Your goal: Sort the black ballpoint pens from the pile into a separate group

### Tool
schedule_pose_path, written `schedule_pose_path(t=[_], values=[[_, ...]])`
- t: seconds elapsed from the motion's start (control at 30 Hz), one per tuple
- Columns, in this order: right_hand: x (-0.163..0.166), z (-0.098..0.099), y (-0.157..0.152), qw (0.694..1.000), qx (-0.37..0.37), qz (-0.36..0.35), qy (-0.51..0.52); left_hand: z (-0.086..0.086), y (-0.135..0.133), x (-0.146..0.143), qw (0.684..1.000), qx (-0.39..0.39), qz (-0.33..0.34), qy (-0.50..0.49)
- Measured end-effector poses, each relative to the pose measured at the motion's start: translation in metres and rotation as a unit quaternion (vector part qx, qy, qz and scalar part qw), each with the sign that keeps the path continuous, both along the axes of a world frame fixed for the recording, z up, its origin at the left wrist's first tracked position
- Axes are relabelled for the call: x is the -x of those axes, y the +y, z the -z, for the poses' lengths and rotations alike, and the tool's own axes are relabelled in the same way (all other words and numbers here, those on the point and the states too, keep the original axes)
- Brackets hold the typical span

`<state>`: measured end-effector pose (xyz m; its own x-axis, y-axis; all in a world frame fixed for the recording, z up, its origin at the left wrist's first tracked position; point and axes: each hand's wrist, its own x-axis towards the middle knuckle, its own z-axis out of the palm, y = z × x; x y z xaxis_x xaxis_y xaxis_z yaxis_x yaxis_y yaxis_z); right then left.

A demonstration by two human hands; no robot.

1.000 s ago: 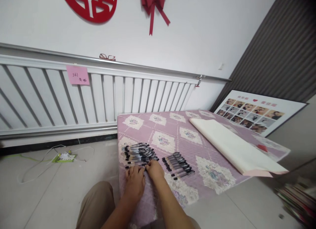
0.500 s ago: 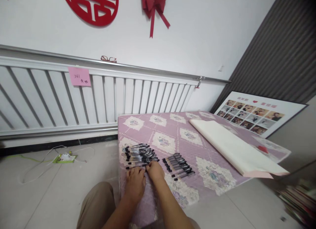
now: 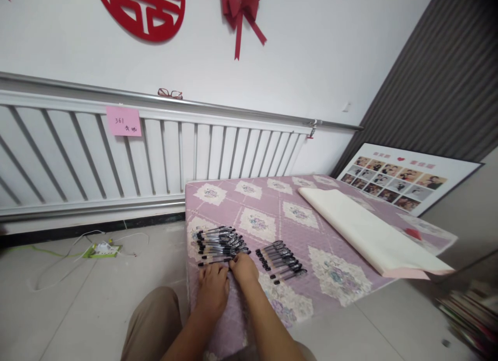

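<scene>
On the near left of a low table under a pink flowered cloth (image 3: 272, 205), a heap of black-capped clear pens (image 3: 220, 240) lies in rough rows. A second, neater row of black pens (image 3: 280, 260) lies just to its right. My left hand (image 3: 213, 289) rests flat on the cloth, its fingers stretched onto the nearest pen of the heap. My right hand (image 3: 244, 270) sits beside it with the fingers curled in, pinching that same pen's right end. Both hands touch at the fingertips.
A long cream paper roll (image 3: 369, 231) lies across the table's right side, with a small red thing (image 3: 414, 234) beyond it. A white radiator (image 3: 155, 153) with a pink note (image 3: 123, 121) and glasses (image 3: 170, 93) stands behind. A photo board (image 3: 404, 175) leans right; a power strip (image 3: 101, 249) lies on the floor.
</scene>
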<state>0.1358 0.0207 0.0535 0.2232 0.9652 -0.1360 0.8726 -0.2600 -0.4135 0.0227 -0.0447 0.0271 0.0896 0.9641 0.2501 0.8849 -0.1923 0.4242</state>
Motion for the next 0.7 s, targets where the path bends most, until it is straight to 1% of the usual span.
schedule_pose_path(t=[0.2, 0.33, 0.5, 0.7], values=[[-0.001, 0.003, -0.001, 1.0, -0.022, 0.008, 0.017, 0.001, 0.0, 0.0, 1.0, 0.005, 0.003, 0.011], [-0.006, 0.005, -0.001, 0.998, -0.046, 0.014, 0.051, 0.001, 0.001, -0.001, 1.0, 0.002, -0.003, 0.014], [-0.023, 0.01, 0.002, 0.987, -0.099, 0.002, 0.129, -0.001, 0.001, -0.001, 1.0, 0.016, 0.003, 0.022], [-0.045, 0.026, -0.002, 0.961, -0.149, -0.003, 0.233, 0.0, 0.002, -0.001, 0.999, 0.016, 0.007, 0.036]])
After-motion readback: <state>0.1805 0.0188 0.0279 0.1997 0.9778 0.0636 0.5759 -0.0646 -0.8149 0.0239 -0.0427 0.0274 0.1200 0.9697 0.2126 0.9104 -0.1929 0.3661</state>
